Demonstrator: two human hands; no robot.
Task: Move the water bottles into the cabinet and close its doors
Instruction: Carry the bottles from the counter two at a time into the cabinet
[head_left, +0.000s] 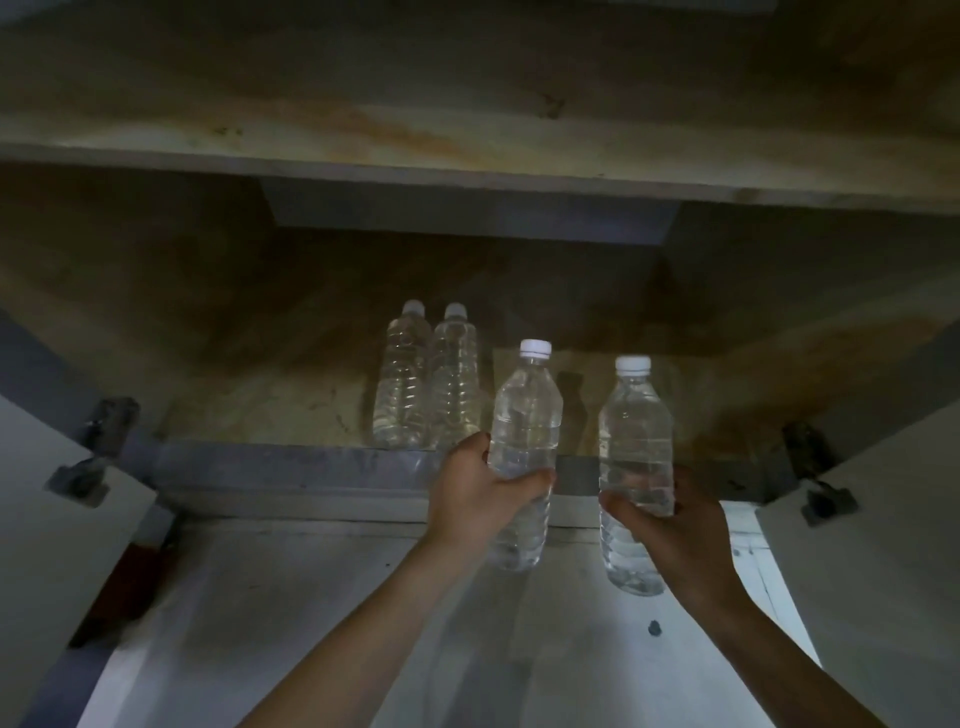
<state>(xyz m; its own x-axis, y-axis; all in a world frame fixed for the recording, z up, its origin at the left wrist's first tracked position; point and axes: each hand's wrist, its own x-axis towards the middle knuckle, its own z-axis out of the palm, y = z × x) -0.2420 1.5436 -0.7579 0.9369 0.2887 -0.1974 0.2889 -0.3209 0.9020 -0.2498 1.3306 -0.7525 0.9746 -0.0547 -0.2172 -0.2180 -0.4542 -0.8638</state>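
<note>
Currently: my left hand clamps the left bottle, right hand clamps the right bottle.
Aim: over shelf lip, 3 o'clock of stored pair.

Likely a home kitchen: worn wooden cabinet, hinged white doors

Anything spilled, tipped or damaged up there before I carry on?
No. The two shelved bottles stand upright, capped; the left hand and right hand each grip a capped bottle. Only brownish stains mark the cabinet shelf.
</note>
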